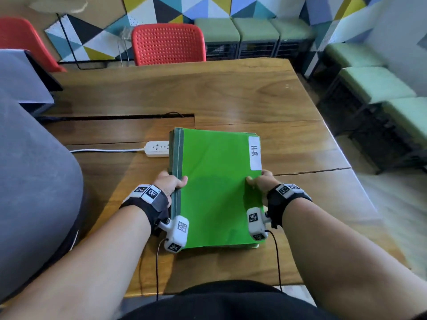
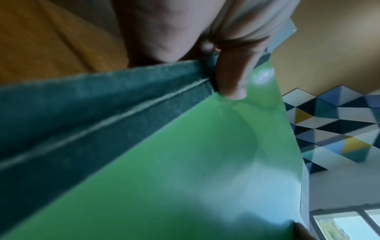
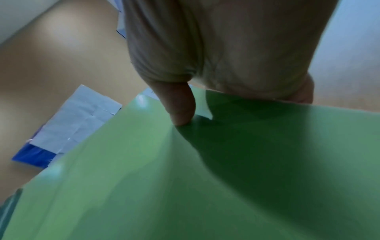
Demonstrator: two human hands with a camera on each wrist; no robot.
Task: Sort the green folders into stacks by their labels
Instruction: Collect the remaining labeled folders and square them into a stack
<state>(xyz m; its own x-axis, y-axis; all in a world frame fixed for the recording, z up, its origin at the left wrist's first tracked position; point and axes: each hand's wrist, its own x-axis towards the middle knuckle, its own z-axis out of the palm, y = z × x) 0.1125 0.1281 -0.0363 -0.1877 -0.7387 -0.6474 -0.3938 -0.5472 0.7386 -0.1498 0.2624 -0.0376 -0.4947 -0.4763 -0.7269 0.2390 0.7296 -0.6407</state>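
A stack of green folders [image 1: 215,190] lies on the wooden table [image 1: 231,98] in front of me. The top folder [image 2: 205,162] carries a white label [image 1: 255,153] reading "H.R" at its far right corner. My left hand [image 1: 172,181] grips the stack's left spine edge, thumb [image 2: 232,78] on the top cover [image 3: 185,178]. At the right edge my right hand [image 1: 260,182] holds the top folder, thumb [image 3: 179,104] pressed on the cover and the other fingers hidden beneath.
A white power strip [image 1: 157,148] with its cable lies just left of the stack. A red chair [image 1: 168,43] stands at the table's far side, a grey shape [image 1: 34,181] fills the left. Green stools [image 1: 379,84] line the right wall.
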